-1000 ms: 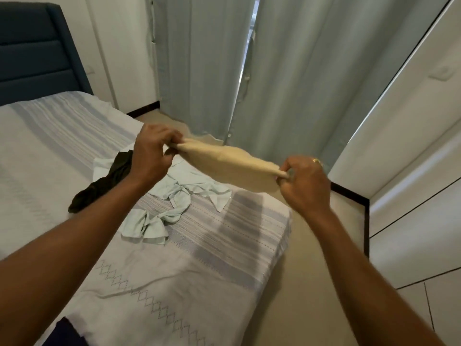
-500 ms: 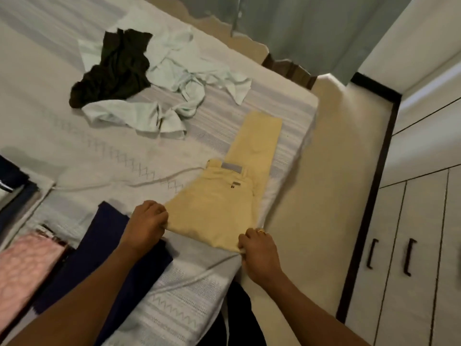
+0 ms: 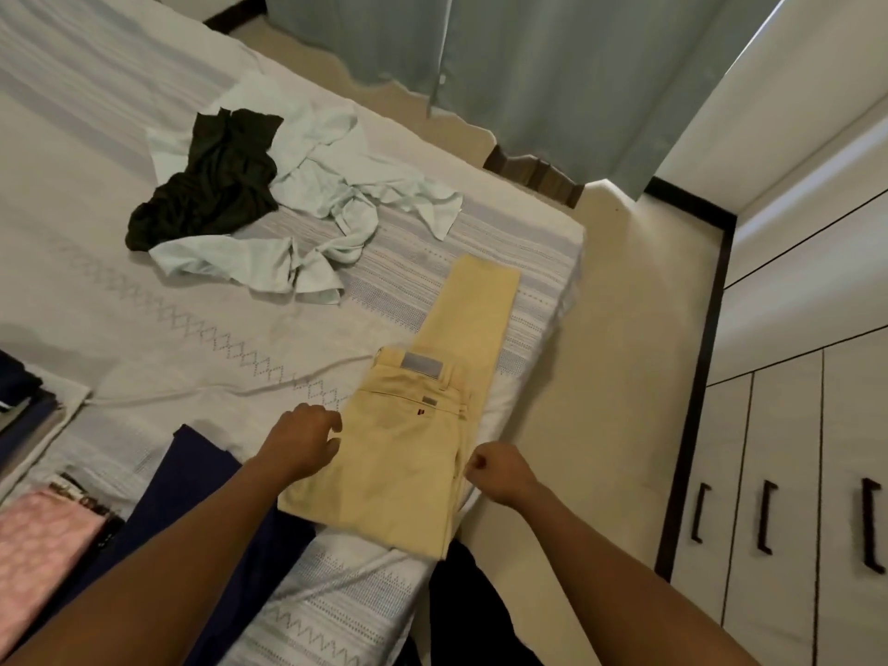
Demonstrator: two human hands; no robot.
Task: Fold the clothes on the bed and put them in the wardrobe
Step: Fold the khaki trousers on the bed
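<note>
1. Bed [image 3: 144, 329], white woven cover with zigzag stitching; work surface.
2. Wardrobe [image 3: 793, 473], white panelled doors, dark bar handles, all closed; stands right of the bed, across a strip of floor.
3. Pale yellow cotton trousers [image 3: 408, 473], flat along the bed's right edge, doubled over, leg ends reaching past the waistband. Folding appears mid-way.
4. Crumpled mint-green shirt [image 3: 336, 199], unfolded, further up the bed.
5. Dark olive garment [image 3: 211, 194], heaped on the shirt.
6. Left hand [image 3: 302, 444], fingers loosely bent, tips at the trousers' left edge, gripping nothing.
7. Right hand [image 3: 499, 475], curled at the right edge; a pinch of cloth cannot be confirmed.

Next, probably: turn the projecting legs back, square the edges.
</note>
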